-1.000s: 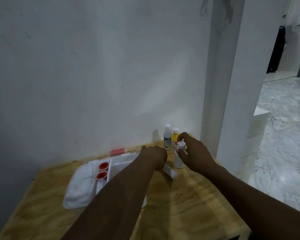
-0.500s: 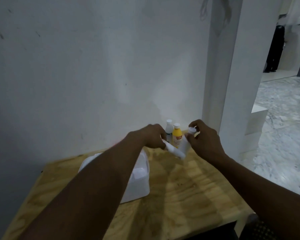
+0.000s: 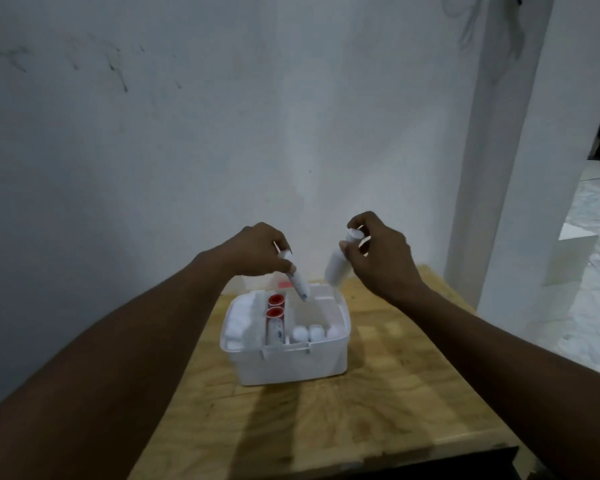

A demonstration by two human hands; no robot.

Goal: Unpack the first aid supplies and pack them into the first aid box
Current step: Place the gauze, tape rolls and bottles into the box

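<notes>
Over the wooden bench, our left grip pinches a slim white tube above the open white plastic box; our right grip pinches a probably light, smooth white bottle by its neck.

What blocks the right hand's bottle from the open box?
Nothing visible. The white bottle hangs tilted above the back right corner of the first aid box; the tube in the left hand points in beside it.

Free room in box, beside tubes
</notes>
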